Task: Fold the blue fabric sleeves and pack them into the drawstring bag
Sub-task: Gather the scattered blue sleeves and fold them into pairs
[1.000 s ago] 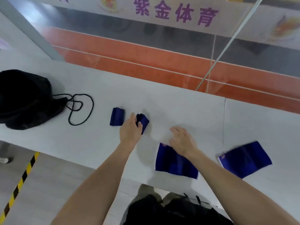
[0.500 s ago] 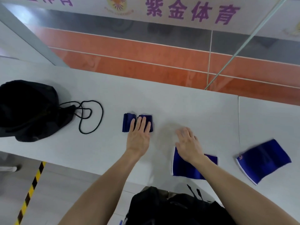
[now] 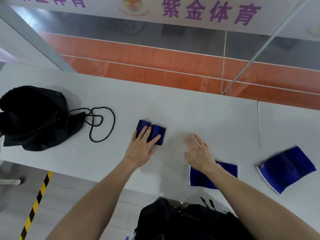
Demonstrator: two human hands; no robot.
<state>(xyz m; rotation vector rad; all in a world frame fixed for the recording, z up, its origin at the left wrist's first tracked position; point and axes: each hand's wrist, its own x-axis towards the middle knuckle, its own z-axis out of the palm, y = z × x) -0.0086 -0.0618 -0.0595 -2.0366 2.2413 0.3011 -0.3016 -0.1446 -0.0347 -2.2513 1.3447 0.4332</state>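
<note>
A: What does the person wear?
B: A creased black garment [image 3: 181, 220] at the lower centre of the frame, with two thin black cords [image 3: 207, 203] at its upper edge.
A: And the arms?
B: Bare. The left forearm [image 3: 97, 196] and right forearm [image 3: 256, 196] are uncovered, as are the left hand [image 3: 141, 149] and right hand [image 3: 199, 153].

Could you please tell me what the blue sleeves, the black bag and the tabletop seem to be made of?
Blue sleeves: soft, matt fabric, perhaps stretch knit; they fold limply. Black bag: slack, crumpled cloth. Tabletop: smooth pale grey, probably laminate.
</note>
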